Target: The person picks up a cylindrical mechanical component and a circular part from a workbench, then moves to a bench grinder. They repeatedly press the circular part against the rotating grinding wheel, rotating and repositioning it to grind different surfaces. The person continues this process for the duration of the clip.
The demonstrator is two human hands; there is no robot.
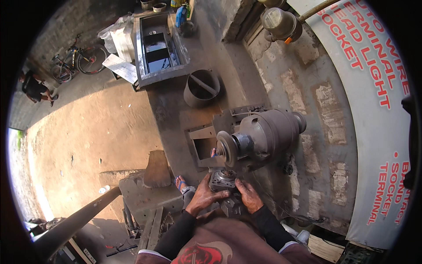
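— Hands first: where do they sit, and what have they got?

— Low centre of the frame; the left hand (203, 195) is curled over a grey metal part (223, 179), fingers wrapped on its left flank; the right hand (249, 195) is clamped on its right side, knuckles up; both are closed and gripping that one casting between them.

— And which way does the part lie from the hands?

— Just above them in the picture, pushed out ahead of the fingertips; its round face with a dark bore looks upward; I cannot tell a clear long axis, since it reads as a squat, blocky piece.

— What matters just above it?

— The grinding wheel (227, 148); it stands directly above the part, very near, though whether metal touches the disc I cannot tell; the wheel's shaft runs off to the right into the motor housing (269, 132), so the disc's rim faces down toward the part.

— Which hand is nearer the wheel?

— The left, by a little; its fingertips reach higher along the casting; a sandalled foot (181, 184) sits just left of that wrist.
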